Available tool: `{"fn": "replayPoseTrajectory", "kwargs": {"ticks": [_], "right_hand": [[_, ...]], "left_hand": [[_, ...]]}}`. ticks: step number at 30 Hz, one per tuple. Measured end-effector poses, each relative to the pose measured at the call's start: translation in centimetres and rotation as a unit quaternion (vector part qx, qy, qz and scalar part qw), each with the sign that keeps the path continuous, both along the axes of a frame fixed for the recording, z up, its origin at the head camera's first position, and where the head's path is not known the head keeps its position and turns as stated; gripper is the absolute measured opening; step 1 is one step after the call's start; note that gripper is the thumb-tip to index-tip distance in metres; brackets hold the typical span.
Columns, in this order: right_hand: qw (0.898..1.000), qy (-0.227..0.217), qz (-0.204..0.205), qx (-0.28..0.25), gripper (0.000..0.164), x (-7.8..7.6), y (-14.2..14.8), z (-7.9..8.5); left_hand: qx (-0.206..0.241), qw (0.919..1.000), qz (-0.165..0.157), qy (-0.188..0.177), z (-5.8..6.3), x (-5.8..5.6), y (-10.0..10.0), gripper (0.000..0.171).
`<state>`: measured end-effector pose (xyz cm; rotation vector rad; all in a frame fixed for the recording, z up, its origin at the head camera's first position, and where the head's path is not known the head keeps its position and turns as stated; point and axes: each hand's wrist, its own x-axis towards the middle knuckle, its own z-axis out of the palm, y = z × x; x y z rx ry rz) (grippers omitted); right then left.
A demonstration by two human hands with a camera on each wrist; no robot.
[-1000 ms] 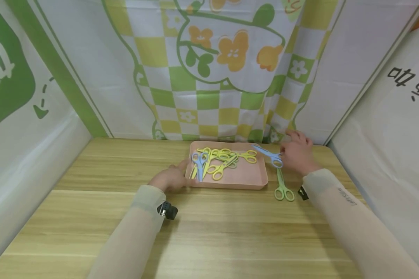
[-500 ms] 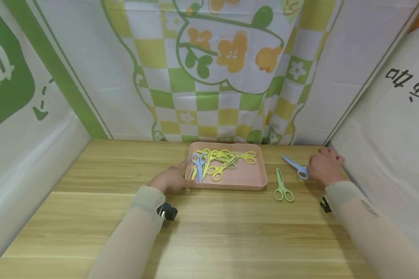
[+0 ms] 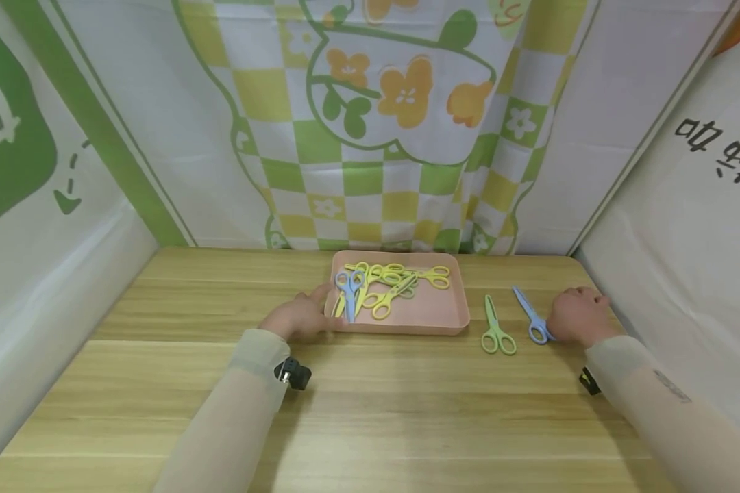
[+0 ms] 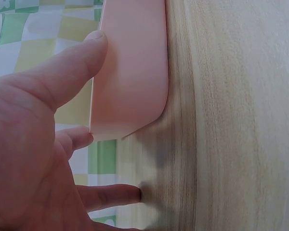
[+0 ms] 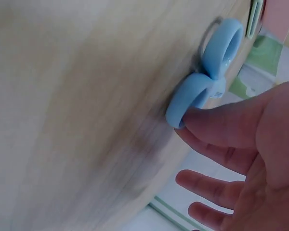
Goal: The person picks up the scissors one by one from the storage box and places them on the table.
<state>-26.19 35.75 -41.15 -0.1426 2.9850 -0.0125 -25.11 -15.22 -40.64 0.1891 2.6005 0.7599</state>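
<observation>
My right hand [image 3: 580,316] is low over the tabletop at the right and pinches blue scissors [image 3: 533,318] by one handle loop between thumb and finger. Their blades point away toward the back wall. In the right wrist view both blue loops [image 5: 187,98] show close to the wood, and the other fingers are spread. At the pink tray [image 3: 434,311], my left hand [image 3: 296,318] touches the left front corner. Its thumb [image 4: 86,53] lies straight on the front wall, with the other fingers extended. Inside the tray lie several yellow scissors [image 3: 390,301], blue scissors [image 3: 349,294] and partly hidden green scissors.
Green scissors [image 3: 495,329] lie on the wooden table [image 3: 407,411] between the tray and my right hand, blades toward the back. A checkered cloth [image 3: 364,185] hangs behind the tray. Printed white side walls [image 3: 684,260] stand left and right.
My right hand has carried the blue scissors right and toward me, past the green scissors, and turned the blades more toward the back. The left hand and tray stay in place.
</observation>
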Motion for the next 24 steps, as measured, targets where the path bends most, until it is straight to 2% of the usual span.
{"fn": "replayPoseTrajectory", "kwargs": {"ticks": [6, 11, 24], "right_hand": [[1.000, -0.007, 0.001, -0.025, 0.018, 0.8, -0.4, -0.1], [1.000, -0.012, 0.004, -0.026, 0.016, 1.4, -1.0, 0.1], [0.999, -0.026, 0.009, -0.026, 0.018, 1.9, -2.2, 0.4]], "left_hand": [[0.016, 0.9998, 0.009, -0.009, -0.1, -0.1, 0.0, 0.097], [0.007, 1.0000, 0.004, -0.005, -0.1, -0.2, 0.1, 0.097], [0.001, 1.0000, 0.003, -0.003, 0.0, -0.1, 0.1, 0.097]]}}
